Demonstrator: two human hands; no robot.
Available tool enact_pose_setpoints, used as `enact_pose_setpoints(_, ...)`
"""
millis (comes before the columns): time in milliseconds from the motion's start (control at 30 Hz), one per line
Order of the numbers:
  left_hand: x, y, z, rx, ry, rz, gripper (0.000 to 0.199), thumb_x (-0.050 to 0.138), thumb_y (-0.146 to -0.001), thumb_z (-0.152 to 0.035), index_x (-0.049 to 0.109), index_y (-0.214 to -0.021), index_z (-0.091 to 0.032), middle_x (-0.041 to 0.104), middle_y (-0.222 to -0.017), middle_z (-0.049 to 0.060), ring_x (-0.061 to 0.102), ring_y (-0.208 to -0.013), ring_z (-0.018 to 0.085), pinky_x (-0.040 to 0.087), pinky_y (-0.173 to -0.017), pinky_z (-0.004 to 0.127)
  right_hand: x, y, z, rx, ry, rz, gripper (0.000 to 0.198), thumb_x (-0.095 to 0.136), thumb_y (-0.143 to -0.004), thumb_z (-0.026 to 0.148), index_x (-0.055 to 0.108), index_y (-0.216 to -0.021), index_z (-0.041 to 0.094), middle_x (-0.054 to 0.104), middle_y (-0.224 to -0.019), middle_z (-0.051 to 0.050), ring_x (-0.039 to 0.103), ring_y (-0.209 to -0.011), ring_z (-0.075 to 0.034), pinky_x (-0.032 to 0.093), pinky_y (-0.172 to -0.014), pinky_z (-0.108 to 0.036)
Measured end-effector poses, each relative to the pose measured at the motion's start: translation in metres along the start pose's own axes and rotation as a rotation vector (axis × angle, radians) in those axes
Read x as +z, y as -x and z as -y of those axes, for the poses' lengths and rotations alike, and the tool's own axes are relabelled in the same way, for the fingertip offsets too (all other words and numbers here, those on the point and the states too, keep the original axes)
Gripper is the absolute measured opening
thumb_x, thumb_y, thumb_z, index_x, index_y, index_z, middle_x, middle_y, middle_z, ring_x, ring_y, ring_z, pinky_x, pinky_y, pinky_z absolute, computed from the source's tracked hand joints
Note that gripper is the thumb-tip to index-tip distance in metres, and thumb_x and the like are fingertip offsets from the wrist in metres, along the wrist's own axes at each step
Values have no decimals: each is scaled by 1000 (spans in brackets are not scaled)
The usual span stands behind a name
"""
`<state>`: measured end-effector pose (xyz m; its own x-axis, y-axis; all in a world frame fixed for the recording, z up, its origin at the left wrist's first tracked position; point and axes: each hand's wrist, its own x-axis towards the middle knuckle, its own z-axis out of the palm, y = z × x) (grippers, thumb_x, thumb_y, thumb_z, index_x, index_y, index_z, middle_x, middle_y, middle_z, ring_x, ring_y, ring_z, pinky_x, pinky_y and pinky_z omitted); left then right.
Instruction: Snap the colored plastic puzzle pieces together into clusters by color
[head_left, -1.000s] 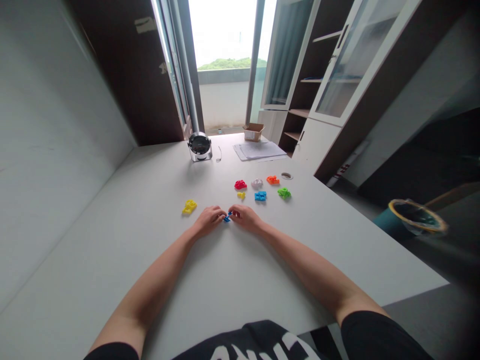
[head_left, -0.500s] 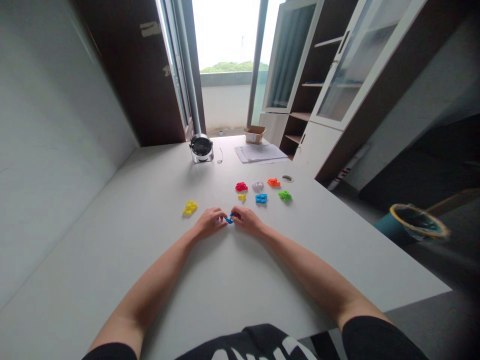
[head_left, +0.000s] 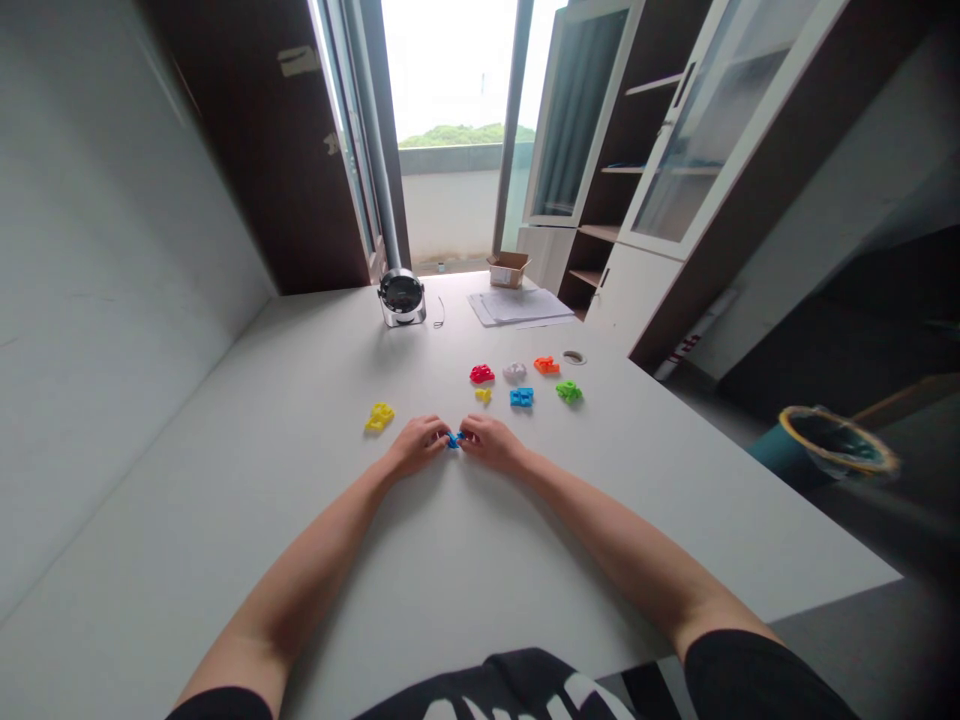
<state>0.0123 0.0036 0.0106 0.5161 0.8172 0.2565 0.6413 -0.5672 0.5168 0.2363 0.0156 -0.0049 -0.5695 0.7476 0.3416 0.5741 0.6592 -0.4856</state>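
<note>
"Blue piece [head_left: 453, 440], is it? How's the grip?"

"Pinching: left hand [head_left: 420, 444] on one side, right hand [head_left: 492, 442] on the other."

"Its look?"

"Small, bright, uneven in outline; whether one part or two, I can't tell."

"Where?"

"Low over the white table [head_left: 450, 570], between a yellow piece [head_left: 380, 417] and a squarer blue block [head_left: 521, 397]."
</note>
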Motion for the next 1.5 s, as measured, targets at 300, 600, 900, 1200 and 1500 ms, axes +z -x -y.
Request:
enact_pose_setpoints(300,1,0,0,1,5,-8,20,52,-92,-28,69,-85,-19,63,-85,3,58,-78,15,45,-76,26,-9,1,10,-137,218,45,11,62,-92,31,66,-95,21,62,-90,-6,55,-83,-18,39,-77,-27)
enact_pose_setpoints(600,0,0,2,-1,27,-28,17,54,-92,-30,68,-91,-20,65,-87,3,60,-80,16,46,-77,27,-6,1,5,-177,210,12,10,59,-93,26,64,-101,22,64,-91,-5,58,-83,-18,38,-77,-27)
enact_pose_setpoints(900,-6,4,-5,5,76,-8,31,62,-88,-34,64,-117,-23,68,-92,2,60,-78,16,47,-80,29,-3,1,0,-40,65,-59,16,59,-96,37,64,-98,22,68,-88,-3,58,-78,-15,38,-72,-24)
enact_pose_setpoints(1200,2,3,2,10,23,-37,25,64,-86,-29,68,-110,-24,66,-89,1,58,-76,14,46,-81,28,-1,0,-4,-35,22,-55,26,55,-99,42,67,-93,20,68,-85,-4,59,-79,-15,39,-71,-23)
enact_pose_setpoints(1500,1,2,1,37,-25,-33,14,60,-89,-29,70,-88,-20,64,-82,2,57,-73,13,43,-73,26,-3,0,-2,-59,8,-28,24,56,-98,39,68,-93,20,67,-86,-4,58,-78,-15,39,-72,-24)
